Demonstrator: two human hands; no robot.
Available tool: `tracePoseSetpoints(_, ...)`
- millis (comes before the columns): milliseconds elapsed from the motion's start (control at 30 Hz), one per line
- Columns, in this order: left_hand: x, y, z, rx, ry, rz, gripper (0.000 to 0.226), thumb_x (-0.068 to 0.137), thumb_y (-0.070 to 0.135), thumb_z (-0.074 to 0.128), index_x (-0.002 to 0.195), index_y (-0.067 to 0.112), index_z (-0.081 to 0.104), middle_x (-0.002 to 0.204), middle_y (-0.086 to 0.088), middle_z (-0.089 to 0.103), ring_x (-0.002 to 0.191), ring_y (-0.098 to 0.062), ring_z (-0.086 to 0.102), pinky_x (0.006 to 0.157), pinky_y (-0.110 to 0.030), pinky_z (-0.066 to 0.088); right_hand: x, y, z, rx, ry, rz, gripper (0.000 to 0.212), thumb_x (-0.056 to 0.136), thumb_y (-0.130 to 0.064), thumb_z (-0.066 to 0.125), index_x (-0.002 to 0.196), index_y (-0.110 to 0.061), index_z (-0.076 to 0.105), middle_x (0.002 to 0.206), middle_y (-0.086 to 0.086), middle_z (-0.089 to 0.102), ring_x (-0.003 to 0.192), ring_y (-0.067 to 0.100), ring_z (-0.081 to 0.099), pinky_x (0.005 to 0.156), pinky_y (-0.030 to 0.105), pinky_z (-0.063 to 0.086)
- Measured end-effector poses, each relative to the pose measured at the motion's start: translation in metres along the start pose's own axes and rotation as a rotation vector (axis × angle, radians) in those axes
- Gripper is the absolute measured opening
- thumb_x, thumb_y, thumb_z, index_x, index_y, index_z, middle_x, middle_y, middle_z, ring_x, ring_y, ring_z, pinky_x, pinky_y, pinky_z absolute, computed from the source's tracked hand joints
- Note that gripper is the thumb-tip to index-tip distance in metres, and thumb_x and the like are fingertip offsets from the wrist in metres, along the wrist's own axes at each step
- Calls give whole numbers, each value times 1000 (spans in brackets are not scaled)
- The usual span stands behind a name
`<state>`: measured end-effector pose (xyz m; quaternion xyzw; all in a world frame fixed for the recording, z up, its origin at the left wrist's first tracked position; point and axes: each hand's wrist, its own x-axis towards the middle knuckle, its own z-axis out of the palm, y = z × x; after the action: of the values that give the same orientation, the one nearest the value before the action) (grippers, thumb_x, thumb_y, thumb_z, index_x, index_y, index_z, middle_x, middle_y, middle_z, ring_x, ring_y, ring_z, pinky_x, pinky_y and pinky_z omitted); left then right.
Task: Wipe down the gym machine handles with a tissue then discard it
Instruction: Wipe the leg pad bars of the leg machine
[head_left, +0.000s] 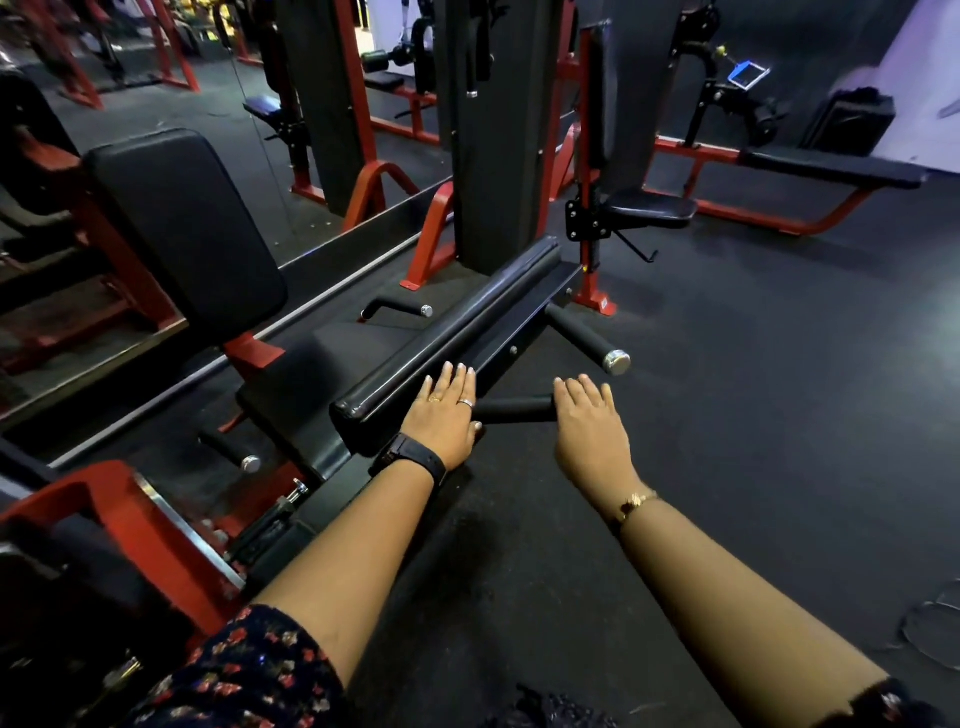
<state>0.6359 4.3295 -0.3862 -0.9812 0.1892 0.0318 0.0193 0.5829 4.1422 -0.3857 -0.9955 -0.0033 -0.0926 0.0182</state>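
Handle (514, 409), short, black grip, sticks out sideways from the low bar of the gym machine and lies between the two hands. Head view only.

Left hand (444, 415) lies flat, fingers straight, on the near end of the long black padded bar (447, 332); grasping nothing. It has rings (466, 402) on two fingers and a black watch (410, 457) on the wrist. Right hand (587, 421) is palm down over the outer end of the handle, fingers straight and together, not wrapped round it; the handle's tip is hidden under it. A thin bracelet (631, 504) is on the right wrist. Cannot tell whether a tissue sits under either palm.

Second handle (584, 338), with a chrome cap, juts from the same side further along the bar, apart from both hands. On the far side of the bar are two more: one (397, 306) near the weight column (493, 156), one (228, 449) low beside the seat pad (301, 384). The back pad (187, 228) stands tilted left of the seat. The red frame (431, 239) foots the column.

The black rubber floor (727, 415) lies under the arms. Another bench (831, 166) on red legs stands well apart at upper right. A dark boxy object (852, 122) sits by the far wall; kind unclear. A floral sleeve (249, 670) shows at the bottom left.
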Motion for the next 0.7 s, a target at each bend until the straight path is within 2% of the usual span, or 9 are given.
tracePoseSetpoints(67, 0, 13, -3, -30, -8, 23, 76, 101, 39, 41, 154, 6, -4, 163, -9, -3, 150, -24, -8, 119, -41, -2, 15, 2, -7, 46, -61, 38, 45, 94, -7, 39, 139, -3, 39, 136, 12, 47, 134, 29, 34, 116, 42, 16)
tracePoseSetpoints(133, 1, 28, -4, -45, -10, 71, 78, 101, 40, 41, 154, 8, -6, 163, -8, -6, 149, -23, -9, 119, -41, -3, 17, 6, -8, 74, -41, 70, 41, 94, -7, 40, 135, -2, 43, 135, 14, 47, 131, 30, 37, 113, 41, 21)
tracePoseSetpoints(267, 3, 52, -3, -44, 15, 162, 80, 100, 40, 43, 154, 11, -8, 163, -6, -7, 149, -21, -10, 119, -40, -3, -24, 7, 12, 133, 126, 34, 56, 85, 5, 34, 141, 6, 37, 147, 24, 38, 139, 38, 32, 113, 46, 22)
tracePoseSetpoints(400, 6, 69, 3, -83, 29, 155, 83, 98, 39, 47, 154, 12, -8, 163, -5, -7, 149, -23, -13, 119, -40, -4, -44, 6, 19, 101, 106, -49, 60, 83, -2, 23, 139, 5, 42, 145, 23, 40, 137, 34, 34, 109, 49, 28)
tracePoseSetpoints(467, 5, 72, 7, -79, 42, 129, 85, 96, 40, 49, 154, 15, -9, 163, -4, -9, 149, -21, -13, 119, -40, -5, -33, 9, 12, 70, 92, -50, 57, 85, -5, 27, 139, 4, 42, 144, 22, 42, 136, 34, 37, 110, 45, 26)
tracePoseSetpoints(567, 7, 69, 5, -61, 34, 109, 87, 95, 38, 52, 154, 21, -9, 162, 0, -11, 149, -17, -13, 119, -42, -4, -2, 19, -2, 88, -26, -30, 57, 93, -1, 39, 148, -2, 27, 154, 16, 28, 145, 29, 20, 118, 39, 11)
tracePoseSetpoints(633, 14, 68, 0, -80, 8, 101, 86, 94, 37, 53, 155, 23, -6, 163, 1, -10, 149, -17, -12, 119, -44, -2, 12, 23, -7, 140, -93, -9, 57, 95, -3, 41, 149, -4, 25, 154, 13, 27, 145, 26, 18, 119, 38, 12)
tracePoseSetpoints(700, 18, 68, -3, -97, -16, 103, 85, 93, 36, 56, 155, 24, -1, 163, 0, -9, 149, -19, -11, 119, -44, 0, 8, 23, -7, 186, -52, 20, 56, 93, -1, 44, 147, -4, 29, 151, 14, 31, 143, 28, 23, 118, 39, 16)
